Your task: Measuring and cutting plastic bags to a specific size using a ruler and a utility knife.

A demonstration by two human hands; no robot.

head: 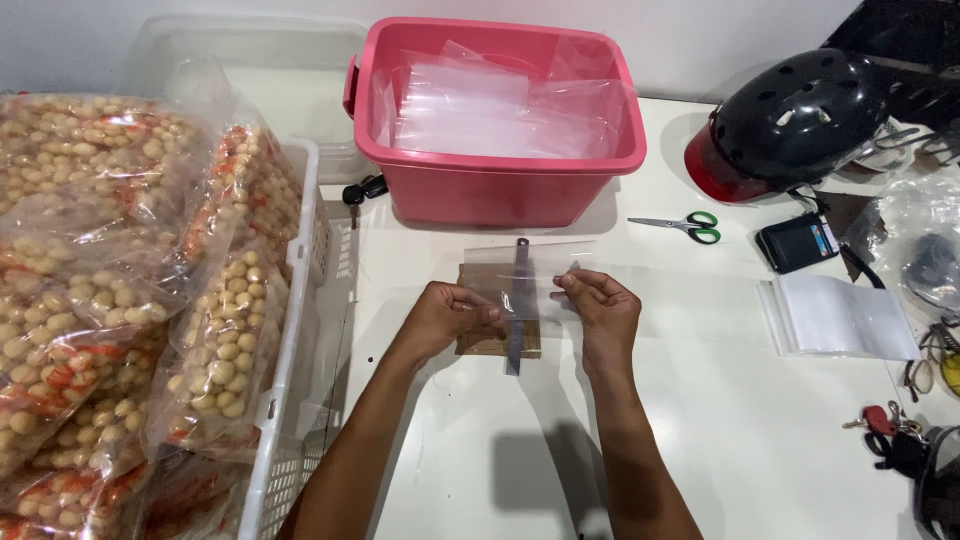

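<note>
Over the bench [700, 420], between left hand [447, 318] and right hand [598, 305], thin clear bag [522, 275] pinched in both sets of fingers; light, limp, slippery, likely best gripped at edges.

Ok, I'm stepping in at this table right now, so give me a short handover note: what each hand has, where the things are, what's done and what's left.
Left hand: pinches the left edge of a clear plastic bag.
Right hand: pinches the bag's right edge, fingers raised.
The bag is held over a metal strip lying across a brown board on the white table.
More clear bags fill the pink tub; a flat stack lies to the right, green-handled scissors behind it.
Done: filled snack bags are piled in the white basket on the left.
Left: the bag in hand looks empty.
</note>
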